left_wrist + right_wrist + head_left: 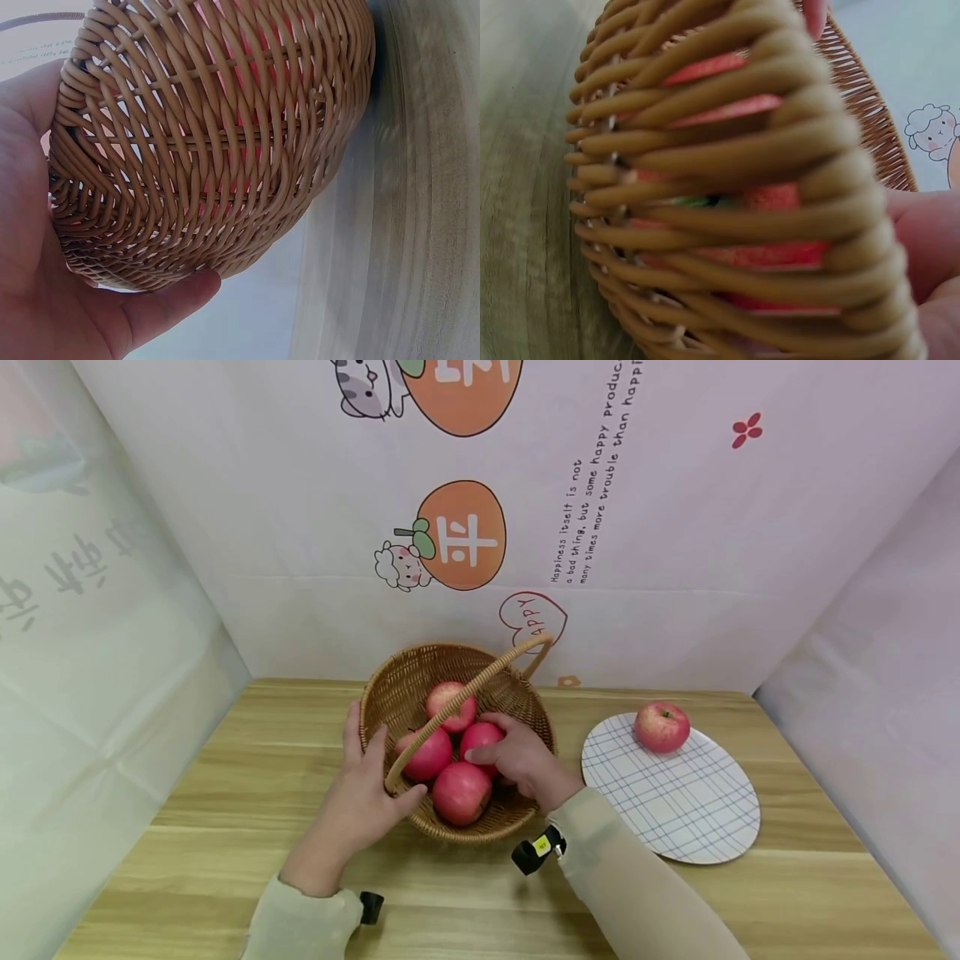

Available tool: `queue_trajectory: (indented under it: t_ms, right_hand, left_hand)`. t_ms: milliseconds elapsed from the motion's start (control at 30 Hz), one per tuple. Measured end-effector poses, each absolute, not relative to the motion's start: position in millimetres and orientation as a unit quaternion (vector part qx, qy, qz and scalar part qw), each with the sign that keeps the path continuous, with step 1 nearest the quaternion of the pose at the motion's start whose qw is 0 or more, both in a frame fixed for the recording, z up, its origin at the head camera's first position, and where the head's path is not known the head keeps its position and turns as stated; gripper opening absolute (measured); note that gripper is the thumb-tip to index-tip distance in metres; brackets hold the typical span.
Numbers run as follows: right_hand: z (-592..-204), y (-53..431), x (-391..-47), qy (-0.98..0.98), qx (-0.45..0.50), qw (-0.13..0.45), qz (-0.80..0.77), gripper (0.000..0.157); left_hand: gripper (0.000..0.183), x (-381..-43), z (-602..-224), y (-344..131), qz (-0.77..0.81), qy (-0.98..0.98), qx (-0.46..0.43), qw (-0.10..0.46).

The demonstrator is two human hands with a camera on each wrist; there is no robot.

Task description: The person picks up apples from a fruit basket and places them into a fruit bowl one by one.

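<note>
A round wicker basket (536, 706) with an arched handle holds several red apples. My left hand (367, 797) grips the basket's left rim near the foot of the handle; in the left wrist view a finger lies along the woven outside (202, 127). Reaching over the right rim, my right hand (525, 760) holds an apple (478, 739) inside the basket, thumb and fingers on either side of it. Other apples lie against it, one in front (461, 795). In the right wrist view the weave (727, 157) covers most of the fruit and part of the hand.
To the right, an oval white placemat (697, 810) with a blue grid bears one apple (662, 727) near its back edge. The wooden table (217, 827) meets a printed white cloth wall (660, 635) close behind the basket, with cloth walls on both sides.
</note>
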State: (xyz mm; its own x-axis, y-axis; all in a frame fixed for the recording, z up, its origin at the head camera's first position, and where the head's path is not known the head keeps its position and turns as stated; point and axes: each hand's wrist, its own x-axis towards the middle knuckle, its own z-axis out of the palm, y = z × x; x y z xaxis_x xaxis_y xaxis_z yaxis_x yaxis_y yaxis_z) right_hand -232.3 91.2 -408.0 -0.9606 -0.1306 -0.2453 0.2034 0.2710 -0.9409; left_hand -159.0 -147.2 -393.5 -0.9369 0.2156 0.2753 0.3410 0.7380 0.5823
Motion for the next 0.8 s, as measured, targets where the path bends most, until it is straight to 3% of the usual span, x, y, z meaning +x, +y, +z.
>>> queue_trajectory:
  t_ms: [300, 567, 800]
  right_hand:
    - [-408.6, 92.2, -232.2, 0.788, 0.014, 0.116, -0.604, 0.063]
    - [-410.2, 92.3, -236.2, 0.785, 0.007, 0.061, -0.617, 0.067]
    - [-406.7, 91.5, -237.1, 0.772, 0.005, 0.047, -0.634, 0.072]
  left_hand:
    - [0.099, -159.5, -394.4, -147.8, -0.336, -0.925, -0.149, 0.094]
    - [0.101, -160.8, -396.2, -150.1, -0.347, -0.922, -0.147, 0.094]
    - [0.100, -161.0, -396.7, -150.9, -0.347, -0.924, -0.135, 0.084]
